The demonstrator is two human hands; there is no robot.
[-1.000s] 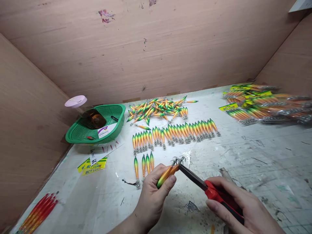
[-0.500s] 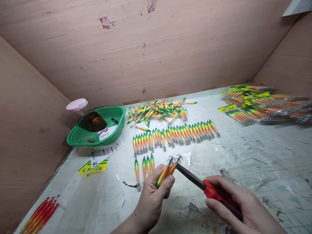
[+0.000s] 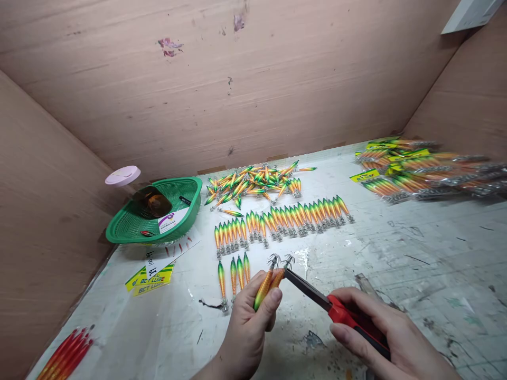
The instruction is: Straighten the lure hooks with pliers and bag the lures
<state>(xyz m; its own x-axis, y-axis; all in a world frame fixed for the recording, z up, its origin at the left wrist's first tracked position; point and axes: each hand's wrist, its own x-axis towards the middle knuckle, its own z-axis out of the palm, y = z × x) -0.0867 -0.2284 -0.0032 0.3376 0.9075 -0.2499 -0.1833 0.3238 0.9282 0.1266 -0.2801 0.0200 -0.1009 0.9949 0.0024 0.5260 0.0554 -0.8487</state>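
Note:
My left hand (image 3: 253, 316) is closed around two green, yellow and orange squid jigs (image 3: 264, 287), their spiky hook crowns pointing up and away. In my right hand (image 3: 380, 327) I grip long-nosed pliers (image 3: 336, 310) with red and black handles. The tips of the pliers touch the right-hand jig just below its hook crown. Left of my left hand lie several more jigs (image 3: 233, 275) of the same colours, and behind them a long row of squid jigs (image 3: 285, 221) stretches across the table.
A loose heap of jigs (image 3: 253, 182) lies at the back. Bagged jigs (image 3: 420, 169) are stacked at the back right. On the left stand a green basket (image 3: 119, 235) holding a pink-lidded bottle (image 3: 122, 175), yellow BCT LURE cards (image 3: 152, 282) and red jigs (image 3: 67, 353).
The view has shifted slightly. Both hands keep their hold, and the pliers stay at the right-hand jig, their tips a little lower along it.

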